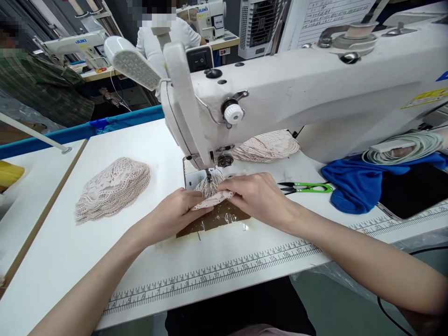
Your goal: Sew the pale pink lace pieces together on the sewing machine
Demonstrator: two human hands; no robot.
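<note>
A pale pink lace piece (214,199) lies under the needle and presser foot of the white sewing machine (297,88). My left hand (178,211) pinches its left edge between thumb and fingers. On the opposite edge, my right hand (257,196) grips the lace close to the needle. The near edge is folded up between both hands, while the far part fans out beneath the presser foot (209,177). A stack of lace pieces (114,189) sits on the table to the left. Behind the needle, under the machine arm, rests another lace pile (268,145).
Green thread snips (311,187) lie right of my right hand. Farther right are a blue cloth (357,184), a black phone-like slab (416,189) and a coil of pale tape (402,147). A printed ruler (217,275) runs along the table's front edge. Two people sit at machines beyond.
</note>
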